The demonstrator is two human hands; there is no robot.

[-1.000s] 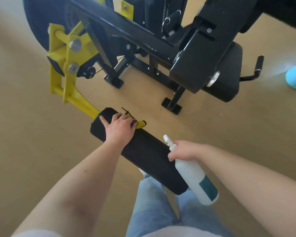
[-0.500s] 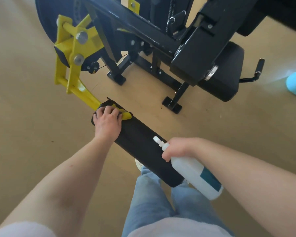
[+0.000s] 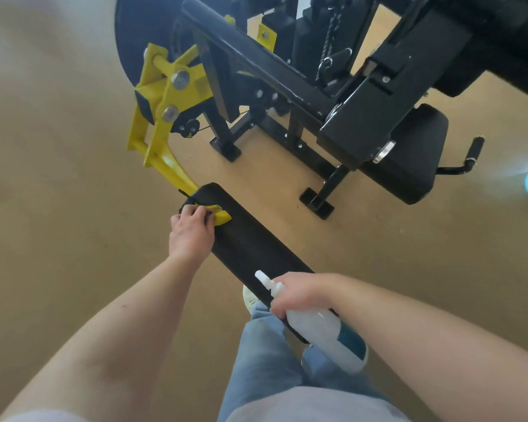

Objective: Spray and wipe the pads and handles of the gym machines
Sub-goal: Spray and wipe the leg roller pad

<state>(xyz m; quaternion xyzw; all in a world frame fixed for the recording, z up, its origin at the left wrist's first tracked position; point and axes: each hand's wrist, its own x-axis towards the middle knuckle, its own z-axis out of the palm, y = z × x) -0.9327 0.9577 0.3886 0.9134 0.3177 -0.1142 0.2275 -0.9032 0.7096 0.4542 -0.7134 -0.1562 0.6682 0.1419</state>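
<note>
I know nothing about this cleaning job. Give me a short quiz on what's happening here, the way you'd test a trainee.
1. True or false: the right hand holds the spray bottle.
2. Where on the long black pad does the left hand hold the cloth?
A. at the end joined to the lever arm
B. at the middle
C. at the end nearest the person's legs
3. Fill in: the fold of cloth that shows past the fingers is coloured ____.

Key: 1 true; 2 A; 3 yellow.
</note>
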